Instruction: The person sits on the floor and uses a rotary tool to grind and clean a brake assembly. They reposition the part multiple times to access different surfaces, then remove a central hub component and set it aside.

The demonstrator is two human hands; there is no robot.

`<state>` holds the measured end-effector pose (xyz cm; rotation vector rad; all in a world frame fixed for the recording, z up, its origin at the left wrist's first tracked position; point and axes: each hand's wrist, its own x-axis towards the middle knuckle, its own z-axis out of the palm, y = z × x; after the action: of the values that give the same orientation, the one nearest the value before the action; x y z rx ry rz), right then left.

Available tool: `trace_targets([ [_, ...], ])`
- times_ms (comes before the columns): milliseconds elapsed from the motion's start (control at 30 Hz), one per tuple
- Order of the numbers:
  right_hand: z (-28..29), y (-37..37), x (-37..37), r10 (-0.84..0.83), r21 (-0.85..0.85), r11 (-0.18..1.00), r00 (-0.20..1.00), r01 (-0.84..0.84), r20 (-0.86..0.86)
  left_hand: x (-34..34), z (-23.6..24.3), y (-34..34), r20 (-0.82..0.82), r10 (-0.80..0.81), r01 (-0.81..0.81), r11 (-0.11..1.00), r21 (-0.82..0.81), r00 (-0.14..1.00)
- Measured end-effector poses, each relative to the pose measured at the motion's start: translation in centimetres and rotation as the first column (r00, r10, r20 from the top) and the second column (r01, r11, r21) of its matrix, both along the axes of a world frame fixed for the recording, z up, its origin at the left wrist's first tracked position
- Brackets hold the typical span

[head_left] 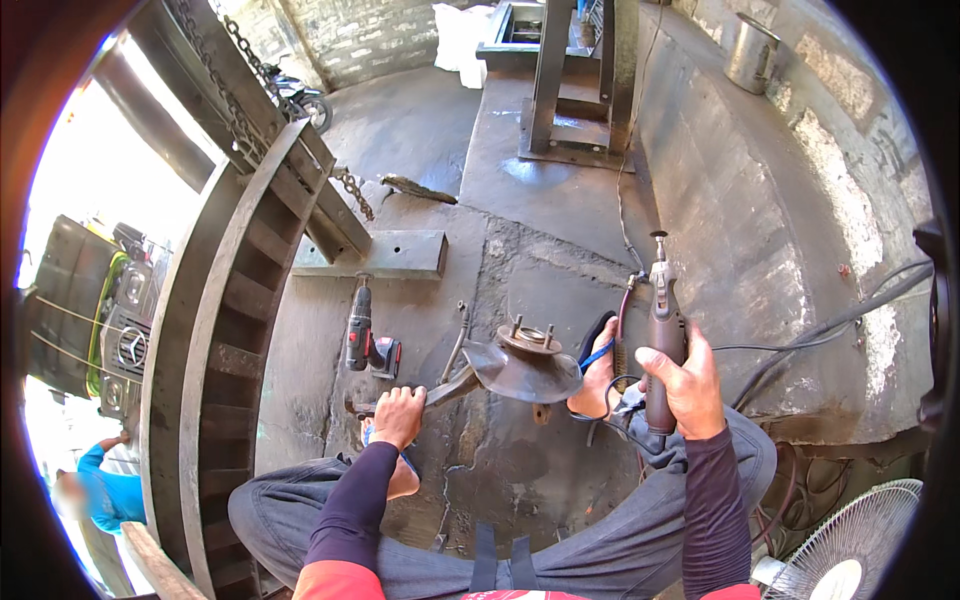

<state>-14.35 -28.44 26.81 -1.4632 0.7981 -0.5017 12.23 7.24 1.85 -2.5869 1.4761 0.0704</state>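
My left hand [400, 418] is closed around the arm of a metal steering knuckle [522, 368], whose round hub with upright studs faces up between my feet. In my right hand [690, 390] is a dark rotary tool [665, 325], held upright at the right. A small dark disc [658, 236] tops its tip, and its cord trails from the lower end. The tool is apart from the knuckle. On the floor beyond my left hand stands a cordless drill [360, 330]. A thin metal wrench-like bar [456, 343] lies between the drill and the knuckle.
A steel channel frame [215, 390] runs along the left, with a chain [240, 120] hanging above. A metal post [570, 90] stands ahead. Cables [830, 325] cross the right ledge; a fan [850, 545] is lower right. Outside at left are a person in blue [115, 490] and a truck [120, 345].
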Motion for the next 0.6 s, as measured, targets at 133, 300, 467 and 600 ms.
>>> trace_targets([
  [133,-1.2,0.6,0.6,0.023,-0.093,0.995,0.991,-0.035,-0.132,0.5,-2.1,1.4,-0.014,0.025,-0.024,0.999,0.03,1.0],
  [300,-1.2,1.2,0.5,0.057,-0.016,0.998,0.993,-0.059,-0.108,0.5,-4.5,3.3,-0.024,0.061,-0.058,0.994,0.09,0.998],
  [467,-0.6,2.5,0.7,0.092,0.015,0.996,0.975,-0.091,-0.201,0.5,-6.3,3.6,-0.04,0.088,-0.084,0.994,0.076,0.995],
  [600,-2.2,5.5,0.0,0.196,0.045,0.981,0.933,-0.191,-0.301,1.2,-7.4,3.3,-0.152,0.164,-0.155,0.985,0.069,0.975],
])
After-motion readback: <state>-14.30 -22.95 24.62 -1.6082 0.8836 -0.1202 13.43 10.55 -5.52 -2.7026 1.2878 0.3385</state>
